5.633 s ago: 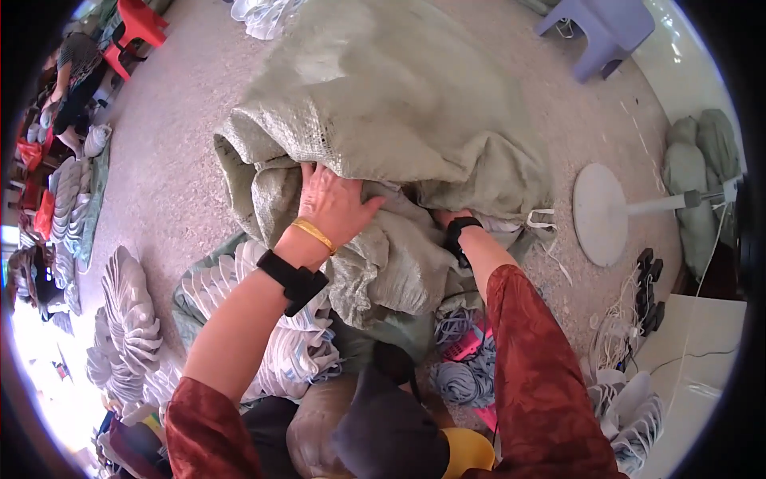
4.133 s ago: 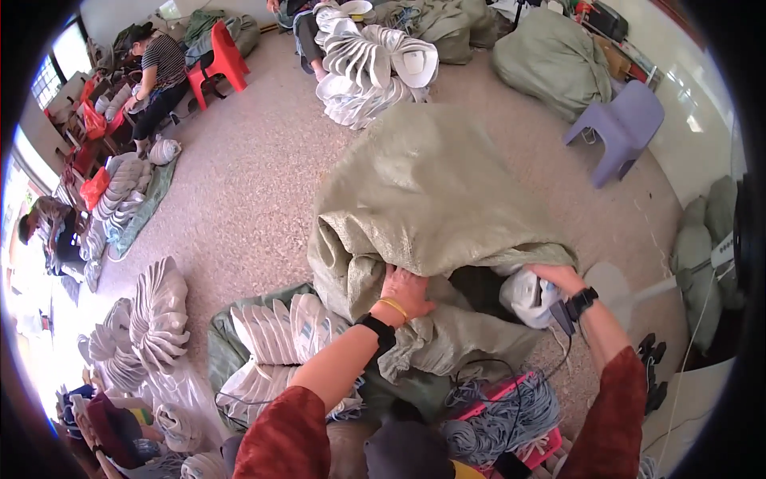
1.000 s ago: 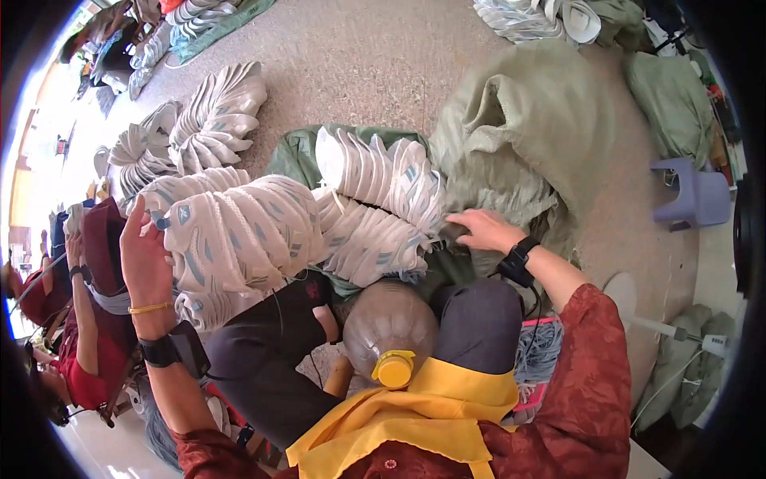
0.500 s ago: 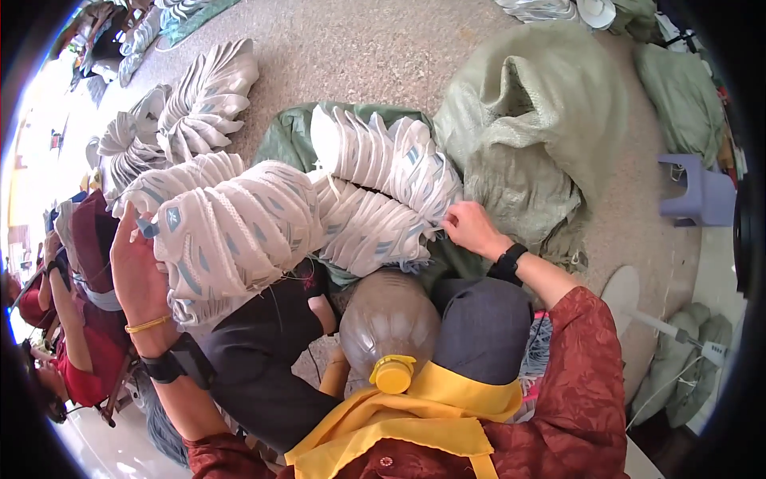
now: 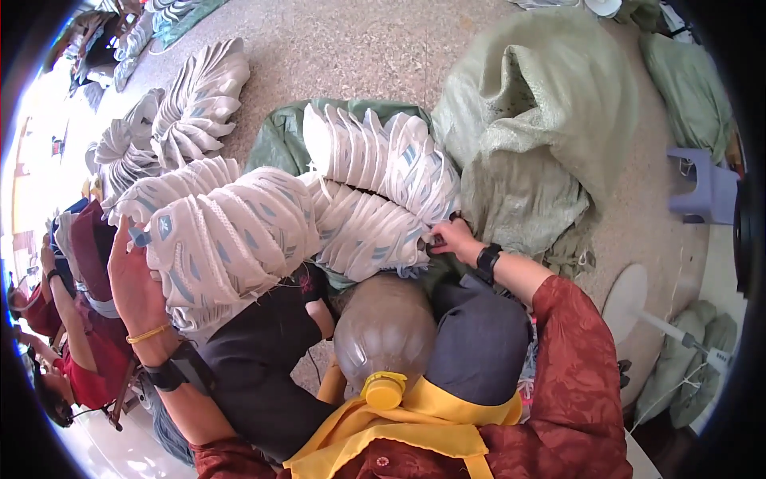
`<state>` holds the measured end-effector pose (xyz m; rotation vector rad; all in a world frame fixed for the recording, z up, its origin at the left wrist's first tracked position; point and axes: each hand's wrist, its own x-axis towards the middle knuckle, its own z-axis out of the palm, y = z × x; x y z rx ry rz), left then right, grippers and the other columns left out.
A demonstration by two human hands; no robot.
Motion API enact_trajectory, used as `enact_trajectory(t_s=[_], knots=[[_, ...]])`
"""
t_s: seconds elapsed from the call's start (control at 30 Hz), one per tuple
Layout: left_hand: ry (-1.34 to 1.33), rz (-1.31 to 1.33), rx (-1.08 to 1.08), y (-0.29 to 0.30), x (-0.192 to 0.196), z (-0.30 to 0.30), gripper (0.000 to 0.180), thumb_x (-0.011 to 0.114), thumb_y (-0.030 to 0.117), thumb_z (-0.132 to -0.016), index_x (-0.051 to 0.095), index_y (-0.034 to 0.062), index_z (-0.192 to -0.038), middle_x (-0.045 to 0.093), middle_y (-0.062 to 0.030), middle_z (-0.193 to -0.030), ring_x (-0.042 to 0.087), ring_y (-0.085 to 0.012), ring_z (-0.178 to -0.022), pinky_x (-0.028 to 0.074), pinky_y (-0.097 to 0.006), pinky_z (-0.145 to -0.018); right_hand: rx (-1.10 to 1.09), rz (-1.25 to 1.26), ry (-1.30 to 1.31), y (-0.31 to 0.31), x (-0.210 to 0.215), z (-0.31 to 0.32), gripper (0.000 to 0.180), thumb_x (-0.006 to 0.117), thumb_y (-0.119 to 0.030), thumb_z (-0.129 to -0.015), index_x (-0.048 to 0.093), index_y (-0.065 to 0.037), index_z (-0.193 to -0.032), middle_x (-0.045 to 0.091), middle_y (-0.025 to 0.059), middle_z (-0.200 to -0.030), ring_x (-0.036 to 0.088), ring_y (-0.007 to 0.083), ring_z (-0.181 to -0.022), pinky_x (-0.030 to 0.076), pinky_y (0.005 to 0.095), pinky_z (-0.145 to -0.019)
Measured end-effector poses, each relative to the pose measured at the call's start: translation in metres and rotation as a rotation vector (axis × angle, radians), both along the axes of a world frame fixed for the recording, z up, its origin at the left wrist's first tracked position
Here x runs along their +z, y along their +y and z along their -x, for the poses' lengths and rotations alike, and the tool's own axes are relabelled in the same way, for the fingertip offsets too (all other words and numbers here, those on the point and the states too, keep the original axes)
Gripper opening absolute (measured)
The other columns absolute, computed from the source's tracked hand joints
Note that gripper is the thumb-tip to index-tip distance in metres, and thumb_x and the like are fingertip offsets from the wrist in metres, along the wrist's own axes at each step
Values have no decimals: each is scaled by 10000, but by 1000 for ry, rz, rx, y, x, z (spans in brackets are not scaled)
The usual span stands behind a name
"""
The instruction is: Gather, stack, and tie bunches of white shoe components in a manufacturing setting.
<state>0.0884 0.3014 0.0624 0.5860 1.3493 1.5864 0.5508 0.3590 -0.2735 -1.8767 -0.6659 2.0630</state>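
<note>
A long stack of white shoe uppers with blue-grey patches, nested one in another, lies across my left knee. My left hand cups its left end, fingers upright along the outermost upper beside a small blue tab. The stack bends on into a lower row of shoe uppers, and another row curves behind it. My right hand pinches at the right end of these rows, where blue edging shows. What exactly lies between its fingertips is partly hidden.
A large clear bottle with a yellow cap stands between my legs. Behind the uppers spreads a pale green woven sack. More stacked uppers lie at the far left. A purple stool is at right; another person sits at left.
My right hand has shifted slightly left and down along the end of the rows, with its fingers tucked in closer. The left hand stays at the stack's end. The view has shifted slightly.
</note>
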Motion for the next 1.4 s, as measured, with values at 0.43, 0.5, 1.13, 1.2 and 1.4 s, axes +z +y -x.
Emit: enact_trajectory(t_s=[0.43, 0.5, 1.13, 1.2, 1.4], knots=[[-117, 45, 22, 2, 4, -3, 219, 494, 179, -1018, 575, 58, -1180, 658, -72, -1094, 645, -195, -1008, 533, -339, -863, -121, 70, 13, 3, -7, 19, 340, 559, 7, -818, 545, 68, -1152, 597, 167, -1064, 660, 300, -817, 632, 442, -659], [-105, 80, 85, -3, 12, -11, 153, 524, 169, -1004, 586, 70, -1103, 655, -51, -1018, 648, -175, -951, 533, -324, -840, -189, -75, -111, -2, -6, 31, 422, 555, 5, -843, 513, 13, -1262, 592, 164, -1147, 661, 309, -882, 631, 445, -670], [-49, -29, 315, -57, 32, 19, 251, 566, 266, -985, 595, 45, -1100, 661, -68, -976, 662, -189, -911, 554, -332, -773, 149, -312, 215, 82, 198, 66, 586, 377, 83, -859, 260, 104, -1433, 448, 238, -1368, 605, 373, -1120, 637, 430, -782], [-72, -5, 352, -60, 35, 19, 256, 576, 277, -979, 605, 45, -1083, 666, -65, -964, 666, -192, -909, 557, -337, -778, 199, -398, 268, 100, 232, 67, 594, 353, 137, -838, 319, 42, -1424, 488, 203, -1341, 595, 341, -1153, 629, 433, -816], [-136, 41, 332, -64, 21, 45, 218, 659, 287, -930, 616, 73, -937, 632, -27, -806, 642, -147, -771, 546, -296, -713, 267, -520, 305, 116, 363, 36, 488, 404, 136, -837, 424, 97, -1323, 533, 175, -1316, 585, 286, -1186, 603, 420, -889]])
